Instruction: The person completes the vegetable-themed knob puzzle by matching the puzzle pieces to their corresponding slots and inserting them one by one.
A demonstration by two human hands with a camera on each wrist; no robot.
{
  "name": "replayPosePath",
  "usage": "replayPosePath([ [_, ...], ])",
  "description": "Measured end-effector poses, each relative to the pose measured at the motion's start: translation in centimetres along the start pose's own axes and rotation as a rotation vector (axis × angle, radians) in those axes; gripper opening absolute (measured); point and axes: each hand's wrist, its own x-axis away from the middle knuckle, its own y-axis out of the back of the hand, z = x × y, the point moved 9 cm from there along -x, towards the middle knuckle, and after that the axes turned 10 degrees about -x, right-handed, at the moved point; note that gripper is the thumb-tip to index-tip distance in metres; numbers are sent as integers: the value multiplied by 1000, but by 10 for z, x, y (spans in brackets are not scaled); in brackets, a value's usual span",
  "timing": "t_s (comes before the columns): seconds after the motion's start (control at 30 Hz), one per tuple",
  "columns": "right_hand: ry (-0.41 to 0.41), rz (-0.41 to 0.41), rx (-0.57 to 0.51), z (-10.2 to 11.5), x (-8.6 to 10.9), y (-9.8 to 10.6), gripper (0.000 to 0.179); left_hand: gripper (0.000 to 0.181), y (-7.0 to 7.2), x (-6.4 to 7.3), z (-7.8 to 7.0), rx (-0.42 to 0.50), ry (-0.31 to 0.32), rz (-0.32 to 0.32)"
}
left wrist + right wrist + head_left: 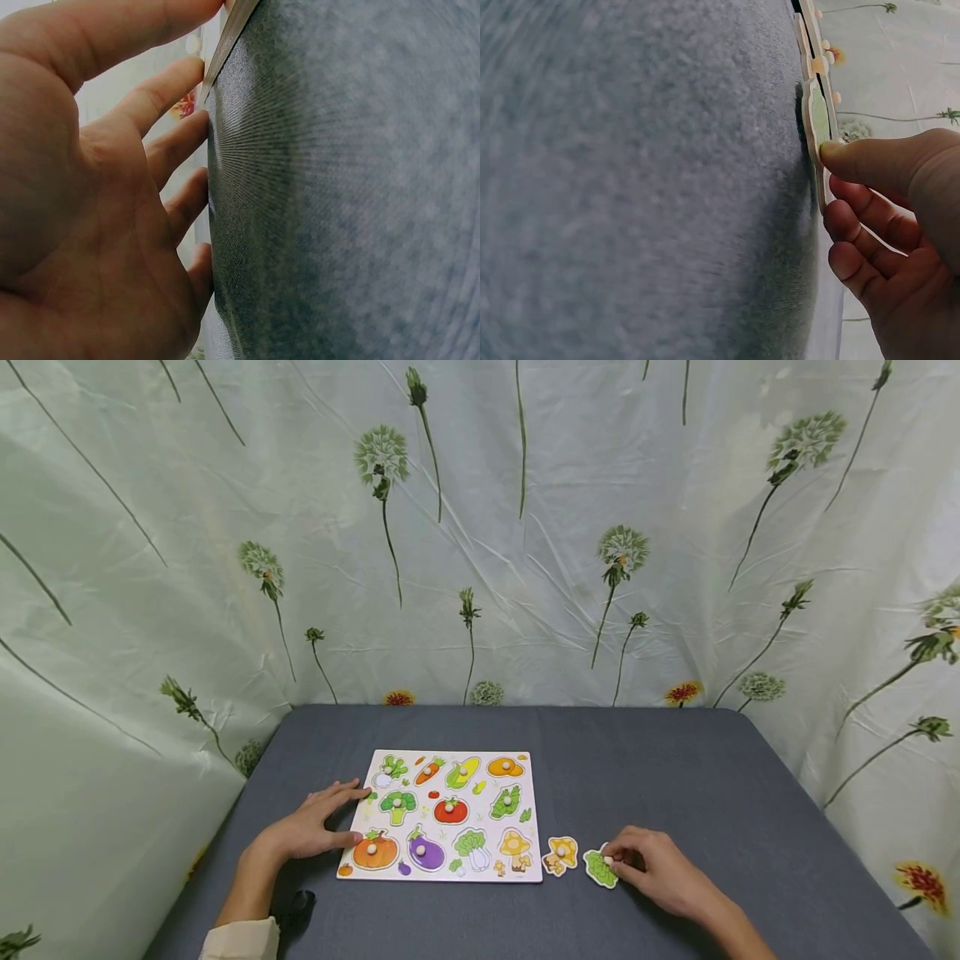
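A white wooden peg puzzle board (484, 873) with vegetable pictures lies on the dark table. My left hand (318, 822) rests at its left edge, fingers spread, with fingertips on the border. In the left wrist view, the palm and spread fingers of the left hand (112, 195) show beside the board's edge (229, 45). Right of the board, my right hand (660, 868) pinches a green leafy vegetable puzzle piece (599, 870) near its small knob. Up close, the thumb of the right hand (900, 202) presses on the piece (820, 112), which stays low over the cloth.
A loose yellow mushroom piece (561, 857) lies between the board and the green piece. Several knobbed pieces, such as the tomato (451, 814) and eggplant (427, 856), sit in the board. A small black object (300, 908) is by the left wrist. Behind the table (637, 752) hangs a flowered curtain (525, 568).
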Motion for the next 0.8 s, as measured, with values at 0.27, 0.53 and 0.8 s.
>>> replayPosePath([
  [0.27,-3,-76,55,2,-5,6,7,80,0,-1,1,-9,-4,-5],
  [0.53,-26,-108,67,6,-16,7,5,80,-1,-1,2,-6,5,3],
  [0.8,-80,-118,77,10,-30,5,4,78,1,0,-2,-9,-1,-2],
])
